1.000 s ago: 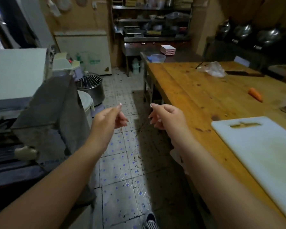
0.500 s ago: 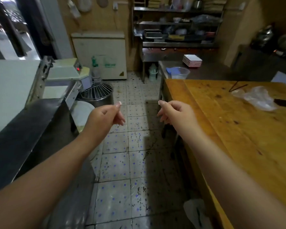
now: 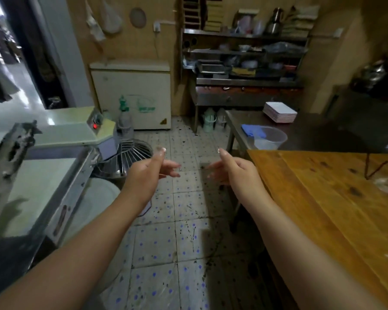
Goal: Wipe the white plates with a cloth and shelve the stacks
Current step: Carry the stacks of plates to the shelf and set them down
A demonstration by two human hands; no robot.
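A stack of white plates (image 3: 280, 112) with red edges sits on the far steel table (image 3: 238, 121). A blue cloth (image 3: 253, 130) lies on that table beside a clear plastic bowl (image 3: 270, 138). My left hand (image 3: 149, 172) and my right hand (image 3: 231, 170) hover over the tiled aisle, well short of the plates. Both hold nothing, thumbs up and fingers loosely curled toward each other. The metal shelf unit (image 3: 244, 52) stands against the back wall, crowded with containers.
A wooden table (image 3: 323, 198) runs along the right. On the left stand a dough machine (image 3: 43, 157) and a mixer bowl with a wire guard (image 3: 126, 159). A white chest freezer (image 3: 132, 95) stands at the back. The tiled aisle (image 3: 177, 220) runs between them.
The view has moved forward down the aisle, so the plates, cloth and shelf unit appear larger and nearer. The white cutting board and carrot have left the view. My fingers have loosened slightly.
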